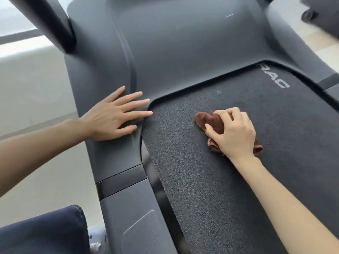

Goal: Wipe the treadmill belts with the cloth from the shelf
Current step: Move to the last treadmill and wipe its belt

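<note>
Fingers [224,114] curled over crumpled brown cloth [211,121] on belt [201,180]

Textured treadmill belt [211,189], crumpled brown cloth [213,121] lying on it

Crumpled brown cloth [212,121] on dark textured treadmill belt [211,180], near its front edge

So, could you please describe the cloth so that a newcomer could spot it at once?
Find the dark textured treadmill belt. Near its front end, the right hand presses a crumpled cloth onto it. It is the only reddish-brown thing among grey and black.
</note>
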### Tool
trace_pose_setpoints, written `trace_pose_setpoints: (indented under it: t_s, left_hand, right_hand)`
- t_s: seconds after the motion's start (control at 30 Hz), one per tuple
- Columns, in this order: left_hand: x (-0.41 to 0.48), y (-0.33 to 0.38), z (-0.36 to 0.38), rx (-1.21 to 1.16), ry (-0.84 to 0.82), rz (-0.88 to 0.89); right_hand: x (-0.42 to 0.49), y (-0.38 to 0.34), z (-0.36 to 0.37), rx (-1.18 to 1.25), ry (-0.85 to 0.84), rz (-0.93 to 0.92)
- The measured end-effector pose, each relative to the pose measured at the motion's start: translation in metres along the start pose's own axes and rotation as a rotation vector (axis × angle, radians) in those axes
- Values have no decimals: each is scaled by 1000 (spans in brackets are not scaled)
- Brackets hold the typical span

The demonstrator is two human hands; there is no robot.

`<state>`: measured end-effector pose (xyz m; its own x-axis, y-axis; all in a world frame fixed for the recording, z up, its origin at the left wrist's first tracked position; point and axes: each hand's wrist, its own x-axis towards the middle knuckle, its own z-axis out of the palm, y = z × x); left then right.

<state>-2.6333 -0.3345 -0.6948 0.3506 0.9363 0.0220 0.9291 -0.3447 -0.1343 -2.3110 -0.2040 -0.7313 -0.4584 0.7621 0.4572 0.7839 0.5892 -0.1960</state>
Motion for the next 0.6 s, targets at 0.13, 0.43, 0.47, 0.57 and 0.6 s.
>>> trace_pose_setpoints:
  t_s: [0.13, 0.43, 0.47, 0.57, 0.6]
  left_hand:
    - [0, -21, 0, 54, 21, -44]
    - [0, -18, 4, 14, 66, -44]
    - [0, -18, 4, 14, 63, -45]
    - [0, -18, 2, 10, 68, -46]
    - [-1, -18, 2, 5, 70, -47]
  right_hand:
    - [56, 16, 20, -20, 37, 157]
    - [95, -28, 49, -13, 74, 251]
    - [83, -41, 48, 7, 92, 159]
    - [47, -80, 38, 99, 39, -90]
    - [37, -90, 35, 137, 7, -169]
